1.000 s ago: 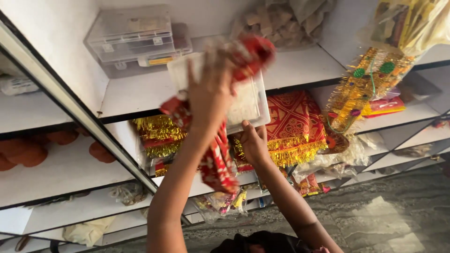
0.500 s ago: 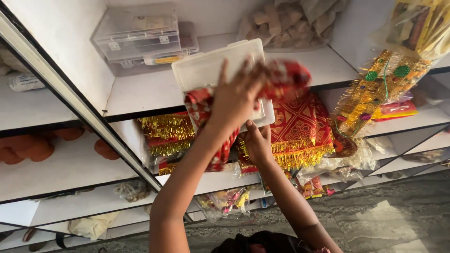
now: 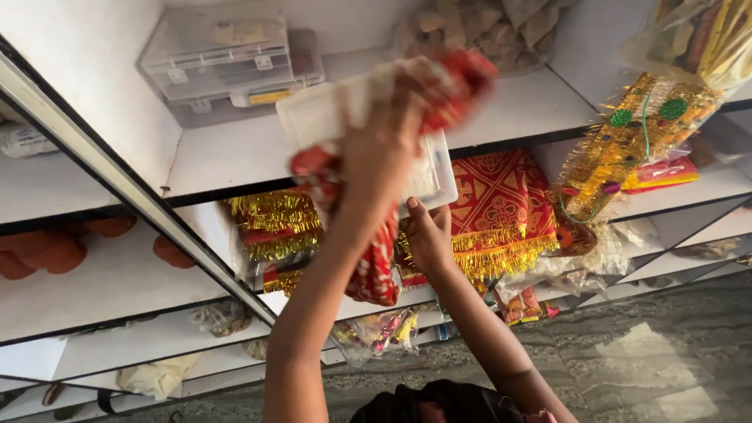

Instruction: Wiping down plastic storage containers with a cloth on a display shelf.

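A red patterned cloth (image 3: pixel 376 258), blurred at its top, was held in the closed left hand (image 3: pixel 380 153) against a white plastic box (image 3: pixel 313 117) at the edge of a white shelf (image 3: pixel 219 160). The box was supported from below by the right hand (image 3: pixel 429 235), fingers curled. Behind were seen red cloths with gold fringe (image 3: pixel 501 207), and above a clear plastic case (image 3: pixel 223 55).

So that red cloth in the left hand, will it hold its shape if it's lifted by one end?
Probably not: the red cloth hangs limp below the left hand, so it looks floppy. It seems light, since one hand carries it. The white tray behind it keeps flat edges, so it is likely stiff.
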